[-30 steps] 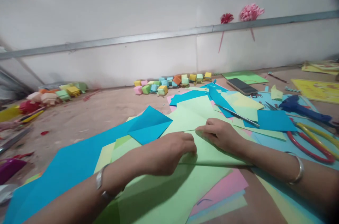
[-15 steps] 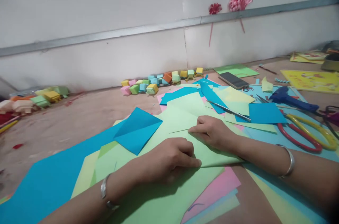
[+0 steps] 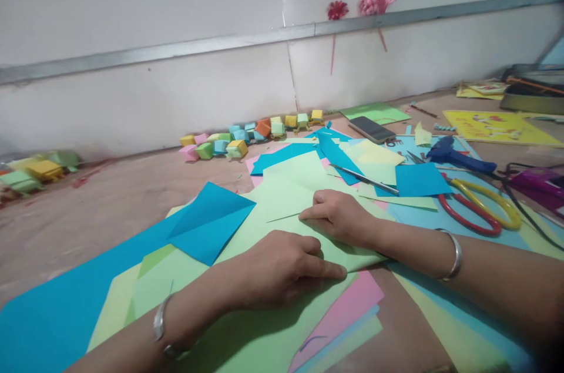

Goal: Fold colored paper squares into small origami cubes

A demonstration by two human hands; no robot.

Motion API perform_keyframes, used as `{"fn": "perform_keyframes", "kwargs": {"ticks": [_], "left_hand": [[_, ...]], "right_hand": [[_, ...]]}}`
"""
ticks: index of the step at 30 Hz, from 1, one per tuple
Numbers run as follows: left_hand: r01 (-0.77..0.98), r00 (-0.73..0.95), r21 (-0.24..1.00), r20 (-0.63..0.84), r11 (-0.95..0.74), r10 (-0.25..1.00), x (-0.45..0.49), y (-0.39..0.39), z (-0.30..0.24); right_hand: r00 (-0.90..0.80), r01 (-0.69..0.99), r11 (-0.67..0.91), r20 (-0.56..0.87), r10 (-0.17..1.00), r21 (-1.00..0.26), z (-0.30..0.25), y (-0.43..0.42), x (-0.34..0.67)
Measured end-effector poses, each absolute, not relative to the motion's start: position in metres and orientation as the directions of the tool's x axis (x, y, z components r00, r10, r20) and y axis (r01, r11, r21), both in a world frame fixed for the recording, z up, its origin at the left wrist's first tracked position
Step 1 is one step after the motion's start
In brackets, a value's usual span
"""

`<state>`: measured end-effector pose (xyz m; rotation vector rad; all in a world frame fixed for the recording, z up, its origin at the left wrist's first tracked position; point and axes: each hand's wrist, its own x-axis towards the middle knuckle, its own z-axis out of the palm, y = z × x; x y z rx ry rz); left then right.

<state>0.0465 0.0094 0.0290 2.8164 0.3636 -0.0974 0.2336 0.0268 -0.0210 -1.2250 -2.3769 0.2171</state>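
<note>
A light green sheet of paper [image 3: 258, 235] lies folded in front of me on a pile of coloured paper. My left hand [image 3: 279, 267] is closed except for the index finger, whose tip presses on the near folded edge. Its thumb and other fingers are partly hidden beneath the palm. Farther up the sheet, my right hand [image 3: 337, 214] has its fingers curled, with the index fingertip pressed down beside the thin edge of the folded flap. A creased blue paper square [image 3: 211, 223] rests left of both hands.
Right of my hands lie scissors with red and yellow handles [image 3: 480, 214], a blue glue gun [image 3: 460, 155], a metal pen-like tool [image 3: 365, 179] and a phone [image 3: 372, 129]. Small folded paper cubes [image 3: 238, 148] line the wall. A purple object [image 3: 540, 185] with a cord sits far right.
My left index finger has slid to the right along the near fold. My right hand keeps its place on the paper. The whole view has turned slightly to the right.
</note>
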Motion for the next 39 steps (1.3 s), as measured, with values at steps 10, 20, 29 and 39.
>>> {"fn": "perform_keyframes", "kwargs": {"ticks": [10, 20, 29, 39], "left_hand": [[0.193, 0.962, 0.443, 0.093, -0.876, 0.258, 0.067, 0.012, 0.006], [0.261, 0.963, 0.297, -0.016, -0.919, 0.268, 0.083, 0.000, 0.008], [0.381, 0.923, 0.142, -0.117, -0.914, 0.366, 0.097, -0.011, 0.012], [0.491, 0.860, 0.031, 0.139, -0.870, 0.490, 0.097, -0.049, -0.012]], "right_hand": [[-0.510, 0.740, 0.583, 0.284, 0.812, -0.335, -0.018, 0.027, 0.234], [-0.508, 0.748, 0.574, 0.268, 0.819, -0.335, -0.013, 0.025, 0.232], [-0.496, 0.775, 0.556, 0.256, 0.830, -0.300, -0.013, 0.026, 0.232], [-0.548, 0.673, 0.700, 0.475, 0.688, -0.238, -0.034, 0.030, 0.236]]}}
